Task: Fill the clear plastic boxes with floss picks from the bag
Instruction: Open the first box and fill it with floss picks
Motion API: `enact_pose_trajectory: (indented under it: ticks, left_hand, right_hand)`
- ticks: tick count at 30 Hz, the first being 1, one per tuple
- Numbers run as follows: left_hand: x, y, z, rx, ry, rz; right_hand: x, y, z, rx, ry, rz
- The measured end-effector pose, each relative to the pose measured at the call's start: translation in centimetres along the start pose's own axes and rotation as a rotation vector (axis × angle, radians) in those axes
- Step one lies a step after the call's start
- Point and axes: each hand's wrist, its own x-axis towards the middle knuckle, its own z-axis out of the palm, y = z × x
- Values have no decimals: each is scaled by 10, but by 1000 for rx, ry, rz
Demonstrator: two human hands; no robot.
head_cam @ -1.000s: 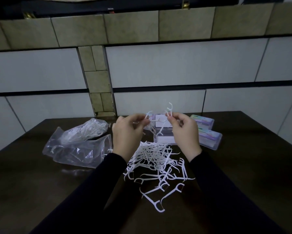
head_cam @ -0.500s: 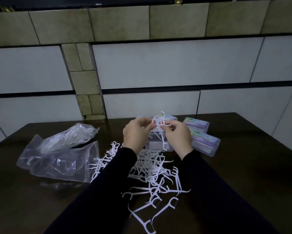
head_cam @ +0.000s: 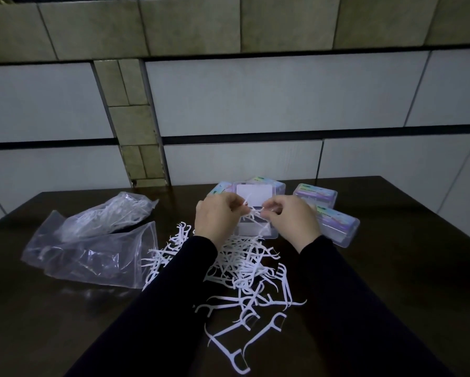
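Your left hand [head_cam: 219, 217] and right hand [head_cam: 292, 220] are both pinching a few picks [head_cam: 251, 210] over the open box [head_cam: 255, 202], the pile [head_cam: 244, 268] lying below.

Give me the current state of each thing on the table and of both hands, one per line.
Left hand: pinching white floss picks.
Right hand: pinching the same small bunch of white floss picks.
Clear plastic box behind the hands: open, lid up.
Two clear boxes with purple labels at right: closed.
Clear plastic bags at left: lying flat, one with picks inside.
Loose pile of white floss picks: scattered on the dark table.
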Motion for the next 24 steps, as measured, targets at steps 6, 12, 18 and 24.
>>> enact_pose_trajectory:
  ticks: [6,12,18,24]
  left_hand:
    - [-2,-1,-1,136,-77,100]
    - [-2,-6,-5,202,-169,197]
    - [-2,-10,-18,398,-152,255]
    - [-6,-5,-10,331,-261,320]
  right_hand:
    - [-3,0,0,-50,-47,-49]
    - [-6,-3,-9,-127,-58,-39]
    - [-7,-4,-7,-156,-68,-68]
    - [-11,-10,-2,-301,-100,-96]
